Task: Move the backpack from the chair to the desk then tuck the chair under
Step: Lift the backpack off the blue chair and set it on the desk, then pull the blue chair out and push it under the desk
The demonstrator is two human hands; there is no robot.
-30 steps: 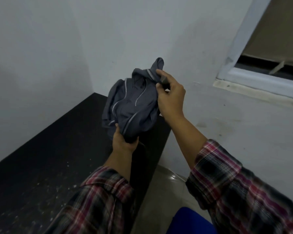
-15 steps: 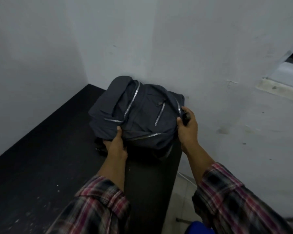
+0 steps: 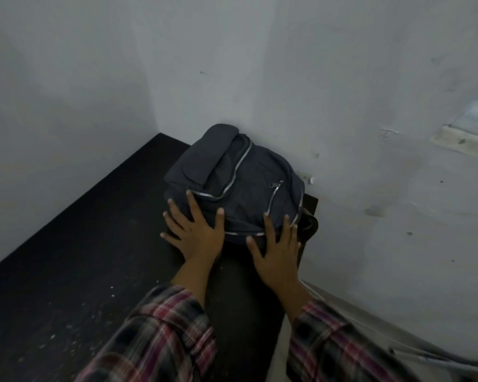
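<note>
The dark grey backpack (image 3: pixel 240 183) with silver zips lies on the black desk (image 3: pixel 75 257), pushed into the far right corner against the white wall. My left hand (image 3: pixel 195 232) rests flat on its near left side, fingers spread. My right hand (image 3: pixel 276 245) lies flat on its near right edge, fingers spread too. Neither hand grips the fabric. A strap (image 3: pixel 309 221) hangs over the desk's right edge. Of the chair, only thin metal tubing (image 3: pixel 436 359) shows at the bottom right.
White walls (image 3: pixel 370 78) close in the desk at the back and left. A window sill (image 3: pixel 464 139) juts out at the right. Pale specks dot the desk's near surface. Floor shows to the right of the desk.
The backpack came down from mid-air onto the desk and slid back against the wall. Both hands let go of their grips and now lie flat and spread on it.
</note>
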